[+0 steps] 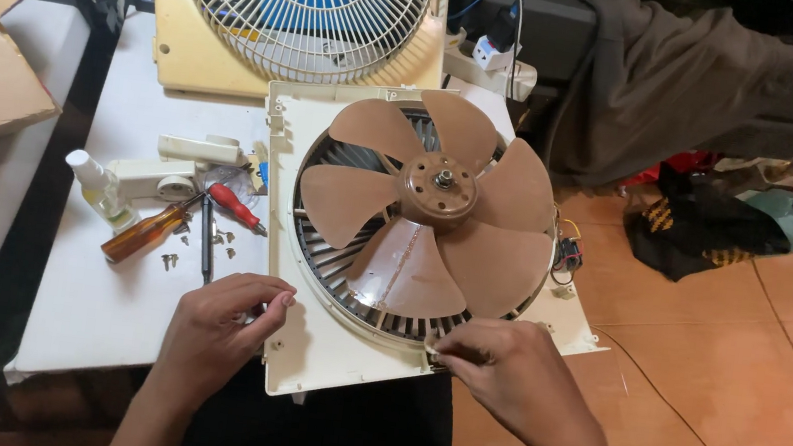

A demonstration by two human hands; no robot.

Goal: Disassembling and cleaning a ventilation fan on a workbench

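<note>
Fan housing under both hands

Both forearms were bare with no sleeves, watch or rings showing, the left hand and right hand ungloved with short nails, and dark clothing covered the lap below the fan housing
</note>
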